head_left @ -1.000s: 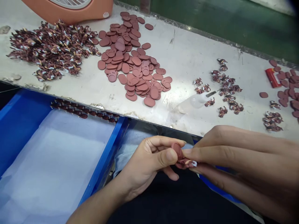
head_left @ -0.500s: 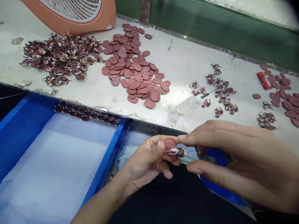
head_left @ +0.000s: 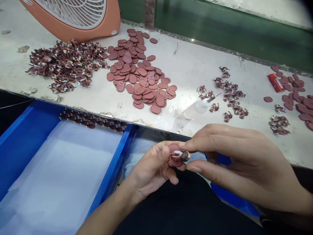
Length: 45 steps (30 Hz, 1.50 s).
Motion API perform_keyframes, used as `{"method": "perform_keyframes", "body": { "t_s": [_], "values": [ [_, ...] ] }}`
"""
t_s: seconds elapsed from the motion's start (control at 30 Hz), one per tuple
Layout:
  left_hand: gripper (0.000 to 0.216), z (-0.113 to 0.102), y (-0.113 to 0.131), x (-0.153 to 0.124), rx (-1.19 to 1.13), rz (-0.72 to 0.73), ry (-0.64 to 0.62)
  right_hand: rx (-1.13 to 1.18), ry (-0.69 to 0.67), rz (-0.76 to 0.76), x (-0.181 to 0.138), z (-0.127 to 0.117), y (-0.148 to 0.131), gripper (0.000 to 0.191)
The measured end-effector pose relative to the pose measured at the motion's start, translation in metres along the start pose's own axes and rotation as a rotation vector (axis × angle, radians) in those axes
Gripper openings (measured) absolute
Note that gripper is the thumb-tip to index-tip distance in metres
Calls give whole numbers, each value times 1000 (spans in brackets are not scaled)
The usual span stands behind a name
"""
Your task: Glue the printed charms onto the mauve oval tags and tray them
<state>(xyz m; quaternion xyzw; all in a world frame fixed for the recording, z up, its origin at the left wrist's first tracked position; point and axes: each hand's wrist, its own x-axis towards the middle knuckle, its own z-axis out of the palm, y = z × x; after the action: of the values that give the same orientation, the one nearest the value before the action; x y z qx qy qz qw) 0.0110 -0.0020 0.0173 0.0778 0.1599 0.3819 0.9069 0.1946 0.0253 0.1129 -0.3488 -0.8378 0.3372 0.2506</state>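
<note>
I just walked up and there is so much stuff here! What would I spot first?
Probably the two hands in front: the left hand pinches a reddish-brown oval disc with a tiny figure on it, and the right hand grips the figure. Behind them on the white table sits a big heap of discs, with a pile of tiny figures to its left, below an orange fan.
</note>
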Motion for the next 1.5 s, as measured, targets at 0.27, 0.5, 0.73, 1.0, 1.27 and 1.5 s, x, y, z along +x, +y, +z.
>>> {"method": "perform_keyframes", "body": {
  "t_s": [0.27,0.5,0.73,1.0,1.27,1.5],
  "values": [
    [25,0,-3,-1,28,34,49,-3,27,-15,4,5,4,11],
    [17,-2,-5,-1,-9,22,98,28,11,-16,5,8,9,8],
    [17,-2,-6,-2,-38,11,121,43,-7,-31,5,9,11,8],
    [25,-7,-4,-1,-59,11,108,90,5,-7,10,12,16,10],
    [62,-16,6,-1,76,19,40,40,71,-62,13,16,20,21],
    [38,-1,7,-9,334,479,552,-549,387,-361,17,50,36,26]
  ]
}}
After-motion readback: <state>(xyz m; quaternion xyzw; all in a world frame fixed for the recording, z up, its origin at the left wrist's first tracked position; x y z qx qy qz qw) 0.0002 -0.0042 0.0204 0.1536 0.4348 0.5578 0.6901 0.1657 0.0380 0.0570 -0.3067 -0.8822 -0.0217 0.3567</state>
